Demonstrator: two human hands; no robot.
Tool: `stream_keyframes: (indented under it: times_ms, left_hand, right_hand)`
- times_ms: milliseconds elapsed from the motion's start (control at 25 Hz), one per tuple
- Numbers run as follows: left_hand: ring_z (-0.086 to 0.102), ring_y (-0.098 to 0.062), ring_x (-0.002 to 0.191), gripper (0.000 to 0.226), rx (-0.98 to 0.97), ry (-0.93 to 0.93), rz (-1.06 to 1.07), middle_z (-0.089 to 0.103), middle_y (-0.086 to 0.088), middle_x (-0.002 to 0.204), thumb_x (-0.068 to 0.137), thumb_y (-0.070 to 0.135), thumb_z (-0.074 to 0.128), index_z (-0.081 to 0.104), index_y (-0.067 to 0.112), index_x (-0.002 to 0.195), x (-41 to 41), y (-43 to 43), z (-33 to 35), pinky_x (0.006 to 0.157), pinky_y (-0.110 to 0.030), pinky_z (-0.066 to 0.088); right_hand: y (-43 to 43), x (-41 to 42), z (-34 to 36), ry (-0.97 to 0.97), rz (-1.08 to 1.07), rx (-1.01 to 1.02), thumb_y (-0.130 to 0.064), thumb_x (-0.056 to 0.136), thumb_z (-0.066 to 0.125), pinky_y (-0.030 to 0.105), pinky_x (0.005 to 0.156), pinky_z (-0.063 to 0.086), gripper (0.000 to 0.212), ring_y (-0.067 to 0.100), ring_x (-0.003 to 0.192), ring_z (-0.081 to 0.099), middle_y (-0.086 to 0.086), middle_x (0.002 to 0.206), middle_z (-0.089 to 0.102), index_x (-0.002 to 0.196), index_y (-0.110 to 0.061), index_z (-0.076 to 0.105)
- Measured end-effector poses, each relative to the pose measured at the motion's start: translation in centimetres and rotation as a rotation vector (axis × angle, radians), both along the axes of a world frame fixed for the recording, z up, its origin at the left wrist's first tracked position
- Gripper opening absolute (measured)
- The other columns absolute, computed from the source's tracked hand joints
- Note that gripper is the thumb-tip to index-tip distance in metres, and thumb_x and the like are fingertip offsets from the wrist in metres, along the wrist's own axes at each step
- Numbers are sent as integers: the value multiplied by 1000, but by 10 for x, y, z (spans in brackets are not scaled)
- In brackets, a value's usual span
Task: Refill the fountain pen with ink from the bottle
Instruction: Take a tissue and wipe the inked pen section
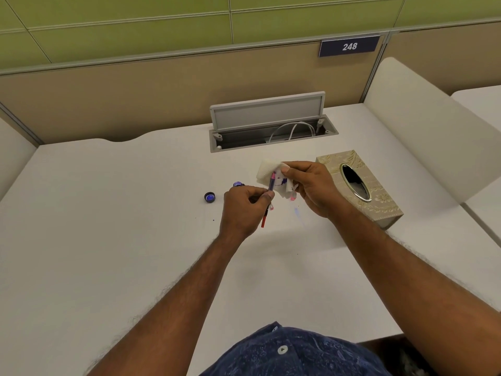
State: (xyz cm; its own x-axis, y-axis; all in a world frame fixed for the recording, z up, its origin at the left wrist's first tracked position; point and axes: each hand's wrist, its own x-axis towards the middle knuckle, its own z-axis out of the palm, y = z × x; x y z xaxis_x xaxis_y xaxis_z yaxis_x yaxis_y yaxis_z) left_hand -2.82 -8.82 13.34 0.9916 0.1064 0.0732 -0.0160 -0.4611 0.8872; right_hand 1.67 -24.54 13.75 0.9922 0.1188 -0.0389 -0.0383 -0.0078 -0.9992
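On the white desk the person's left hand pinches a thin pen part with a pink tip and a red lower end between the thumb and the first fingers, and the part stands tilted, its upper end leaning to the right. The right hand pinches a crumpled white paper tissue with dark blue ink stains, and the upper end of the pen part touches this tissue. Just behind the left hand stands the small dark blue ink bottle, mostly hidden by the knuckles. Its round dark blue cap lies to the left of it, near but apart, with the inside turned up. A faint blue smear marks the desk under the hands. To the right of the right hand lies a beige patterned tissue box with an oval opening. At the far side of the desk an open grey cable hatch shows white cables inside.
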Motion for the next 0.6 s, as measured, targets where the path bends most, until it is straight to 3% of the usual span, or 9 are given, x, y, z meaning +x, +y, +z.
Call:
stream_keyframes:
  times_ms: [120, 320, 440, 600]
  left_hand:
    - [70, -21, 77, 26, -10, -5, -2, 75, -10, 86, 86, 26, 68, 74, 4, 99, 1, 2, 0, 80, -29, 57]
    - [69, -18, 75, 27, -34, 13, 43, 74, -7, 84, 82, 29, 72, 75, 5, 95, 1, 1, -1, 72, -20, 54]
    - [69, -15, 72, 27, -54, 11, 73, 74, -5, 81, 80, 30, 74, 76, 6, 93, 1, 0, 0, 70, -19, 54]
    - [69, -17, 73, 29, -50, 12, 85, 74, -6, 81, 79, 32, 75, 76, 6, 93, 1, -1, -2, 72, -24, 56]
  right_hand:
    - [2, -3, -2, 16, 25, -9, -15, 94, 56, 33, 91, 52, 14, 23, 95, 66, -1, 99, 70, 98, -21, 69]
    - [1, 0, -5, 26, -41, -2, -13, 94, 57, 33, 92, 53, 17, 21, 100, 65, -4, 105, 69, 104, -21, 68]
    - [1, -1, -7, -73, -100, -157, -16, 93, 59, 24, 87, 54, 26, 15, 101, 64, -5, 114, 66, 118, -17, 66]
    - [5, -3, -8, -144, -165, -282, -19, 93, 59, 12, 75, 51, 29, 11, 96, 63, -4, 112, 66, 121, -14, 65]
